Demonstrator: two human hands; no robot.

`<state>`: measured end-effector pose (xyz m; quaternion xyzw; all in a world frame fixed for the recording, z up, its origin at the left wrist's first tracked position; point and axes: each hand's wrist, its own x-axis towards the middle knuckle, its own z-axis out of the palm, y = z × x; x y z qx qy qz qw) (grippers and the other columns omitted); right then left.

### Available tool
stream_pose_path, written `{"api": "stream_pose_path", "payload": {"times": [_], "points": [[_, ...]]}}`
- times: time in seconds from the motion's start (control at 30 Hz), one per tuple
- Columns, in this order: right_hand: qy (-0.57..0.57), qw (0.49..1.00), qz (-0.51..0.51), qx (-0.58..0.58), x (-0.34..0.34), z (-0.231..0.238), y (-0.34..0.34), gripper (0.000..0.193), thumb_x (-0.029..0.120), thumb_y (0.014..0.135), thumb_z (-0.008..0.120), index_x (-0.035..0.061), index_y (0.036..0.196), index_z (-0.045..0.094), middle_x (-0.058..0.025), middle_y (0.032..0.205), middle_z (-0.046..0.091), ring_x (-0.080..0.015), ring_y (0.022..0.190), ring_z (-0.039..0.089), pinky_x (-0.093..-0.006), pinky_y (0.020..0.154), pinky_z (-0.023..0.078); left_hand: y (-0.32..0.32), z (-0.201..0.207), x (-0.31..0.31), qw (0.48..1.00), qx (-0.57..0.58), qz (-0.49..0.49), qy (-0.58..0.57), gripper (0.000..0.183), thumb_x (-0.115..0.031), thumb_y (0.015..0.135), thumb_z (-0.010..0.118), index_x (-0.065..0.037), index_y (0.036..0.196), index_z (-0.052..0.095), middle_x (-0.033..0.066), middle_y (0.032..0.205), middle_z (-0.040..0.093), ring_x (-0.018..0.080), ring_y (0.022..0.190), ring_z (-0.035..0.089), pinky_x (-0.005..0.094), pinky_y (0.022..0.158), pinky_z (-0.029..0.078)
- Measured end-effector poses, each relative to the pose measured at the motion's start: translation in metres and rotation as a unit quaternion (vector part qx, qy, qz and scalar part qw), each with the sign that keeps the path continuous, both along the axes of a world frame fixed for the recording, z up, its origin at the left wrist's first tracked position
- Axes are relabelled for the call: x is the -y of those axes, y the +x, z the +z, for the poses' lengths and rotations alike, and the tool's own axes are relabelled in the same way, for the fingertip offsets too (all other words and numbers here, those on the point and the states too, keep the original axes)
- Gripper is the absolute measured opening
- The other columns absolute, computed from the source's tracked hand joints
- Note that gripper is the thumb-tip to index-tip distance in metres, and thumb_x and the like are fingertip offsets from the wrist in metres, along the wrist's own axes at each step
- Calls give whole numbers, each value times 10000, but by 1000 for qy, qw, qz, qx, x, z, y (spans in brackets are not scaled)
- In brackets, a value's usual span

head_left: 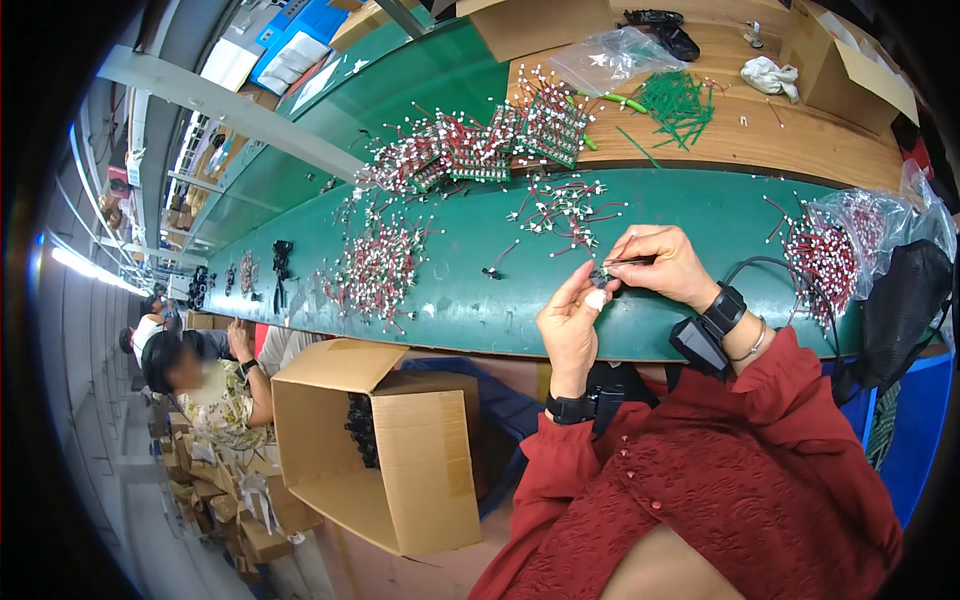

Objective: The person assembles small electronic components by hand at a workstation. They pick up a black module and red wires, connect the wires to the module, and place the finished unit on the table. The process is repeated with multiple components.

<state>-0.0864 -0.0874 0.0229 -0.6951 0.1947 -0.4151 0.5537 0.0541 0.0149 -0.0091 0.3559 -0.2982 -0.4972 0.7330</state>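
Note:
Over the near edge of the green bench my two hands meet at a small dark part [600, 279]. My left hand [568, 328] pinches it between thumb and fingers; something white covers the thumb tip. A thin dark tool, tweezer-like, [638, 261] is gripped in my right hand [672, 268], its tip at the part. The fingers hide much of the part. Just beyond lies a loose cluster of red-and-black wires with white connectors [565, 210]. One small black piece with a wire [492, 272] rests to the left of my hands.
Wired green circuit boards [470, 150] are stacked at the back, with a wire pile [375, 265] left of centre. Green strips [675, 105] lie on the wooden table [720, 140]. Bagged wires [825, 250] sit right. An open carton [430, 470] stands below; a co-worker [215, 385] sits left.

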Motion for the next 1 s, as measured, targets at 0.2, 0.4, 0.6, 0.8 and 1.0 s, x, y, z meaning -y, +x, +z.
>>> {"api": "stream_pose_path", "payload": {"times": [0.2, 0.4, 0.6, 0.8, 1.0], "points": [[-3, 1000, 16, -2, -2, 5, -2, 94, 0, 757, 681, -28, 845, 698, -69, 814, 644, -102, 698, 594, -224, 582, 462, -3, -1, 2, 999, 32, 10, -13, 390, 101, 831, 601, 70, 1217, 550, 82, 982, 602, 184, 911, 632, 304, 834, 515], [-71, 996, -5, -45, 0, 9, -7, 102, 30, 737, 674, -3, 830, 699, -53, 770, 645, -97, 644, 574, -229, 546, 433, -6, 2, 0, 998, 64, 27, -7, 361, 108, 831, 593, 73, 1189, 566, 80, 990, 602, 174, 892, 631, 289, 826, 511], [-100, 994, -7, -46, -2, 11, -6, 104, 39, 732, 673, -1, 826, 693, -59, 774, 651, -112, 629, 577, -243, 546, 441, -5, -3, 1, 998, 34, 49, -14, 331, 136, 793, 614, 66, 1117, 599, 83, 974, 603, 174, 881, 626, 297, 810, 541], [-87, 995, 4, -41, -1, 12, -8, 119, 30, 726, 679, -4, 840, 692, -77, 784, 654, -153, 677, 620, -262, 597, 485, -4, -5, 0, 998, 42, 50, -14, 307, 128, 796, 613, 67, 1096, 607, 112, 948, 629, 196, 850, 642, 301, 770, 550], [-64, 998, 10, -18, -3, 8, -4, 136, 22, 724, 686, -5, 857, 694, -94, 805, 661, -166, 715, 635, -269, 632, 501, -1, -2, 1, 999, 6, 31, -5, 278, 87, 810, 623, 61, 1086, 611, 153, 925, 662, 222, 785, 664, 299, 726, 547]]}}
